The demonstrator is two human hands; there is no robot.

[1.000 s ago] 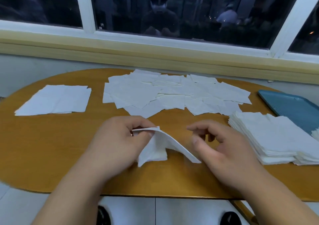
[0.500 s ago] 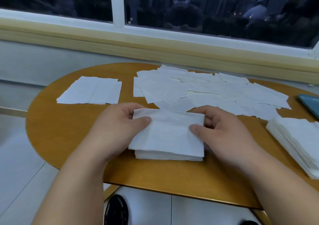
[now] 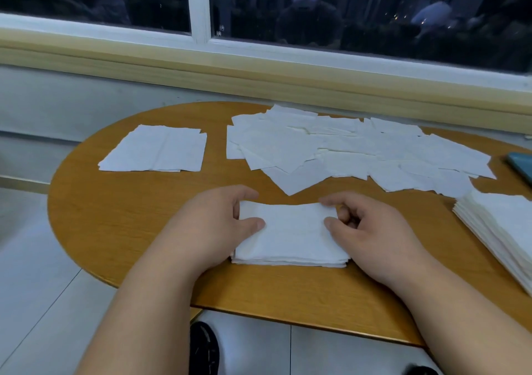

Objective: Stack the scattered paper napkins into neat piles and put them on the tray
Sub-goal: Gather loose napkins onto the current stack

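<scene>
Both hands have hold of the small pile of napkins (image 3: 293,236), which lies flat near the front edge of the counter (image 3: 115,216). The left hand (image 3: 213,225) takes the pile's left side. Its thumb lies on the top sheet and its fingers curl round the far left corner, so the grip pinches the pile between them. The right hand (image 3: 371,236) does much the same on the right side: thumb pressed on top, forefinger hooked over the far edge, the other fingers curled in beside the pile's right edge. The sheets sit fairly square on one another, and their front edges show as thin layers.

Just beyond the hands, the scattered napkins (image 3: 345,150) lie in a loose, overlapping spread across the far middle and right of the counter. One corner of the spread points down toward the gap between the two hands. Off to the far left, apart from the rest, a flat sheaf of napkins (image 3: 155,151) lies by itself.

At the right edge of the view stands a tall stack (image 3: 501,225) of napkins, partly cut off. Behind it, only a corner of the blue tray (image 3: 522,167) shows, just beside the scattered ones.

Behind the counter runs a pale wooden sill (image 3: 259,78) under a white-framed window (image 3: 198,15) with dark glass. Below the counter's front edge a dark shoe (image 3: 203,348) rests on the pale tiled floor (image 3: 34,288).
</scene>
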